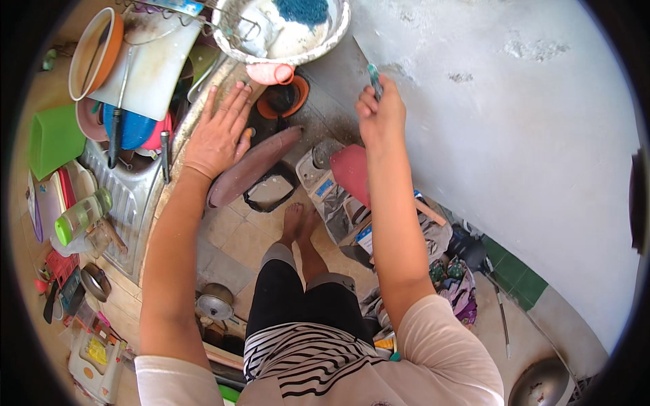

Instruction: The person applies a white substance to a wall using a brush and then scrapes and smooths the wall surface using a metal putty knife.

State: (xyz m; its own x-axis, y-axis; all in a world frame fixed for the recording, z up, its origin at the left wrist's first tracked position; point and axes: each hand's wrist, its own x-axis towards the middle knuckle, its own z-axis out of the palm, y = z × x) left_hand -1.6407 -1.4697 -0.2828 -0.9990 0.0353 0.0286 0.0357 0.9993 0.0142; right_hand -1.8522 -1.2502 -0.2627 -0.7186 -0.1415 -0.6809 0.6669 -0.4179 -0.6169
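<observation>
My left hand (218,134) lies flat on the edge of the counter (177,159), its fingers stretched out. Up beside the white wall (474,115), my right hand (383,111) is closed around a small, slim teal-green object (374,80). Only its upper end sticks out of the fist, so I cannot tell its kind. Ahead, between my hands, stands a round, white-smeared tub (228,51) with white cloth-like stuff and a blue mesh scrubber (301,9) in it. A pink item with a ring (271,73) hangs at its near rim.
Left of my left arm, a metal sink (125,196) is crowded with dishes, a white cutting board (152,68) and an orange bowl (112,51). Below the counter are a large brown lid-like disc (254,168) and a black-rimmed bin (271,191). Clutter lies beneath my right arm.
</observation>
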